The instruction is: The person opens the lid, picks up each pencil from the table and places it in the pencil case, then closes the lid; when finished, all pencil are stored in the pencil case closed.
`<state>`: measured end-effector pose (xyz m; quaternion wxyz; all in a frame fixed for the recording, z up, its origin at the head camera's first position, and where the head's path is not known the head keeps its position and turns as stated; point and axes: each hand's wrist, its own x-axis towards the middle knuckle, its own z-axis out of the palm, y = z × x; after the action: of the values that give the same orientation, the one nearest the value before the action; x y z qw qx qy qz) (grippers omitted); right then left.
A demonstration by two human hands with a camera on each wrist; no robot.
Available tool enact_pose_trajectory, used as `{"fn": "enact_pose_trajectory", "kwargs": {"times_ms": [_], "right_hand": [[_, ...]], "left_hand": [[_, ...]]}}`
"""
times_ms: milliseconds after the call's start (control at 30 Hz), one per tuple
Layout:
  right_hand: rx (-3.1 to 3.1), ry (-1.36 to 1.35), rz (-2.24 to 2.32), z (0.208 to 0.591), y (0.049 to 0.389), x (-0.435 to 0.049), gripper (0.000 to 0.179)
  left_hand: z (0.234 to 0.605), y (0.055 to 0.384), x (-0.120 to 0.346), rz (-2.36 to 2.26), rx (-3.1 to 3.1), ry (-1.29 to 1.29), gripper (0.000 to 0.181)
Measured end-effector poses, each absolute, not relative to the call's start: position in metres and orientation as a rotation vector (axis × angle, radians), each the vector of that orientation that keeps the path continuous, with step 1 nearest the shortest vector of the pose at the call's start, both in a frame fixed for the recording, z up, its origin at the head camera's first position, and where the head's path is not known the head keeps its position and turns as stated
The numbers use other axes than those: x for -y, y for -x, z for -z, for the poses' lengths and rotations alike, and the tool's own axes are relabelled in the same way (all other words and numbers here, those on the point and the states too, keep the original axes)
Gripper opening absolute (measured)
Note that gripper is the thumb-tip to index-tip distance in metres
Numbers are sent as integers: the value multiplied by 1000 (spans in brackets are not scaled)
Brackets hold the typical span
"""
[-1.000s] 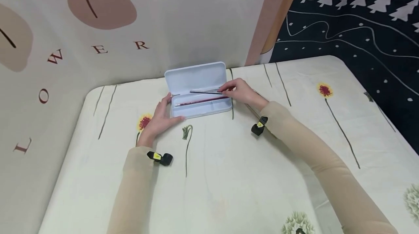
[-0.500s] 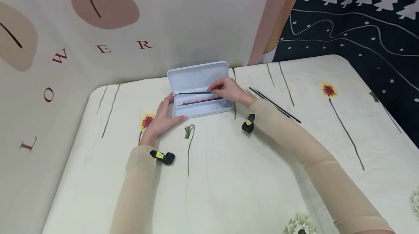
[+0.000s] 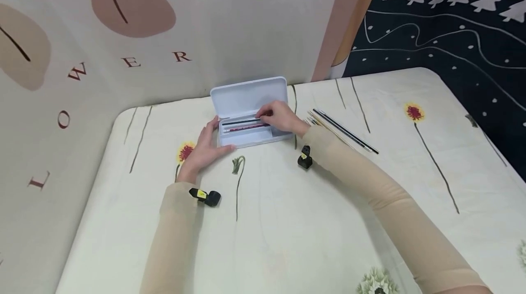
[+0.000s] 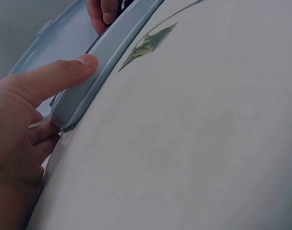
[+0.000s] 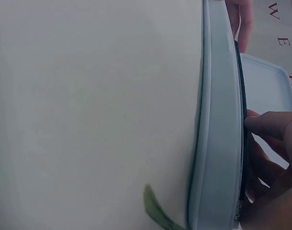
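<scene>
A pale blue pencil case (image 3: 249, 95) stands open at the back of the table, its lid leaning back. My left hand (image 3: 203, 150) holds its left end, thumb over the front wall and fingers round the end, as the left wrist view shows. My right hand (image 3: 281, 117) pinches a dark pencil (image 3: 238, 122) low in the case, close to the hinge side. Just in front of it a red pencil (image 3: 246, 128) lies lengthwise inside. In the right wrist view the dark pencil (image 5: 242, 91) runs along the case's edge, thumb and fingers on it.
Several loose pencils (image 3: 347, 130), dark and light, lie on the cloth to the right, partly behind the right sleeve (image 3: 328, 148). A white flower-printed cloth (image 3: 263, 221) covers the table. A printed wall hanging (image 3: 238, 24) rises right behind the case.
The right hand has moved left and down with the dark pencil, from above the case into it. Loose pencils on the right have come into sight from behind the sleeve. The left hand stays.
</scene>
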<state>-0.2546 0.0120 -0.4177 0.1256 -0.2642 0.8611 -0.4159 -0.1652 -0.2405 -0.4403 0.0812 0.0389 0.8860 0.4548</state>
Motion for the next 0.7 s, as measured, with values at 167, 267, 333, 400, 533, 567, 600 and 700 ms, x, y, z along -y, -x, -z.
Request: {"fn": "enact_pose_trajectory", "kwargs": {"times_ms": [167, 267, 333, 400, 533, 567, 600, 700], "right_hand": [[-2553, 759, 1158, 415, 254, -8, 17], [-2587, 737, 1124, 415, 252, -8, 17], [-2599, 736, 1106, 415, 252, -7, 17], [-2603, 738, 1091, 415, 251, -7, 18], [-2636, 766, 1024, 416, 249, -7, 19], [-2644, 772, 1011, 416, 249, -6, 19], [-2648, 778, 1003, 417, 248, -7, 20], [-2628, 792, 1025, 418, 248, -8, 19]], "left_hand": [[438, 167, 239, -1356, -2655, -110, 102], [438, 167, 237, -1351, -2652, -110, 102], [438, 167, 237, -1350, -2651, -111, 103], [438, 167, 237, -1345, -2651, -108, 103], [437, 166, 237, -1333, -2659, -115, 103], [438, 166, 237, -1331, -2660, -119, 103], [438, 166, 238, -1332, -2659, -123, 103], [438, 165, 239, -1344, -2654, -130, 103]]}}
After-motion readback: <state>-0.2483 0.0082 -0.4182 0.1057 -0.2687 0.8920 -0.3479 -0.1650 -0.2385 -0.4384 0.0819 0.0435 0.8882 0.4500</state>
